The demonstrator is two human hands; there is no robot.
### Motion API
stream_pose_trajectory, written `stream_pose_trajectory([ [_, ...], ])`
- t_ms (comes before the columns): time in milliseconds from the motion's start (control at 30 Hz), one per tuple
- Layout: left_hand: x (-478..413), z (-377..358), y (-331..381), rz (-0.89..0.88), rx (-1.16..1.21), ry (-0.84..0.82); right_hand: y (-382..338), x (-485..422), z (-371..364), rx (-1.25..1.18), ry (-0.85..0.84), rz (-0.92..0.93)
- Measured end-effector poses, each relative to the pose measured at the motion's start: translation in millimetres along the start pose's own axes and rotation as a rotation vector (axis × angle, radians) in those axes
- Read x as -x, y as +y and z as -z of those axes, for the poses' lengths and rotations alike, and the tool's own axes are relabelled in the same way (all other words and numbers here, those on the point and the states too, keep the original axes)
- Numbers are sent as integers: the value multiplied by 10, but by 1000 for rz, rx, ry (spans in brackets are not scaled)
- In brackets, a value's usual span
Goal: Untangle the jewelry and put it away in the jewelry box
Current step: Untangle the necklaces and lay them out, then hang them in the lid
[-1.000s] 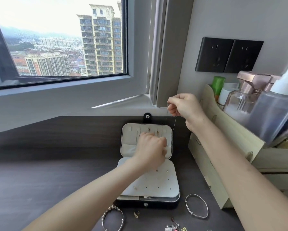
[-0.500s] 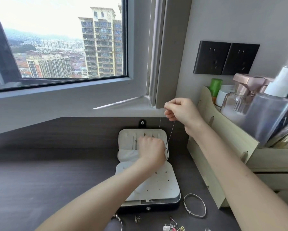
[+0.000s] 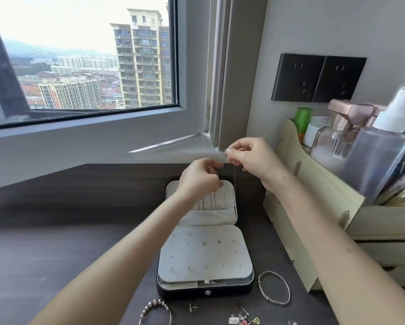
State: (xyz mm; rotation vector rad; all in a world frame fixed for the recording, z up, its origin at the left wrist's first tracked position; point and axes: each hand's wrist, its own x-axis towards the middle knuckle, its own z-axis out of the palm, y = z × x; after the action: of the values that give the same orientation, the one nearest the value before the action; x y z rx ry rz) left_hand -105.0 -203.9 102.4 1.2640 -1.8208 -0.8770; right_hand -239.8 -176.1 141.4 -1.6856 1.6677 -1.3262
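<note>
Two hands work one fine chain above the box lid. The right hand (image 3: 250, 158) pinches the top of the necklace (image 3: 234, 181) between thumb and forefinger. The left hand (image 3: 199, 179) sits just below and beside it, its fingers (image 3: 211, 164) curled in at the strands, though I cannot tell whether they truly grip. From the pinch the chain hangs in thin lines over the lid's right edge. Beneath, the open jewelry box (image 3: 206, 293) already carries several chains in its lid and a few studs on its panel. Left on the table (image 3: 56, 254) are a silver bangle (image 3: 288, 287), a pearl bracelet (image 3: 154, 304), a loose earring (image 3: 193, 307) and a cluster of small charms (image 3: 243, 320). I judge the task roughly midway.
</note>
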Motion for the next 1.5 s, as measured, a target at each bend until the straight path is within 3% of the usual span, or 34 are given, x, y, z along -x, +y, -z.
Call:
stream_pose_trajectory([
  [300, -95, -119, -127, -122, 28, 73, 115, -33, 12, 6, -2, 29],
  [500, -57, -228, -189, -93, -285, 137, 378, 4, -184, 254, 38, -55],
  [667, -52, -321, -239, -64, -483, 233, 516, 89, -353, 407, 178, -98],
  [900, -61, -401, -270, -82, -610, 295, 627, 158, -502, 572, 350, 24],
  [1033, -7, -408, -258, -52, -501, 314, 674, 165, -497, 461, 358, 28],
  [1267, 32, -311, -224, -78, -327, 205, 540, 155, -344, 105, 160, -45],
  [1500, -3, -306, -243, -69, -224, 146, 561, 97, -317, 49, 112, -89],
])
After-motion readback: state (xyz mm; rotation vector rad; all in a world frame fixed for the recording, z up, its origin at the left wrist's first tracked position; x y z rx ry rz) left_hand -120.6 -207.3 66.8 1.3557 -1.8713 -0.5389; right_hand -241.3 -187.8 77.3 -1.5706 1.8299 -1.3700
